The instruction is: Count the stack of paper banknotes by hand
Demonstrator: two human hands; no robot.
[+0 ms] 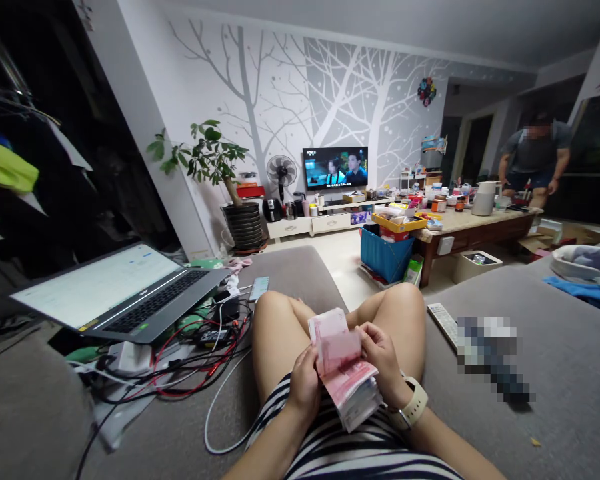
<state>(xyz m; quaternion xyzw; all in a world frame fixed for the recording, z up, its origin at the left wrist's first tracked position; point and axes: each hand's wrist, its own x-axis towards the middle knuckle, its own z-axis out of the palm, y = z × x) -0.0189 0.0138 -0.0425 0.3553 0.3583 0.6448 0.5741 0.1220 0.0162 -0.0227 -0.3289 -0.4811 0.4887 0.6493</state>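
Note:
A stack of red banknotes [347,380] is held over my lap, its lower part bent down and fanned at the edges. My left hand [305,377] is closed around the stack's left side, the thumb lying on top. With its fingers pinched together, my right hand [381,357] grips the upper right edge of a banknote [344,350] that is lifted and slightly blurred. A pale watch [411,403] sits on my right wrist. The fingertips under the stack are hidden.
An open laptop [145,293] stands on the sofa to my left, beside tangled cables [195,373] and a phone [259,288]. To my right lies a remote control [443,323]. Ahead are a blue bin [386,257] and a cluttered table [465,223]. A person [535,157] stands at the far right.

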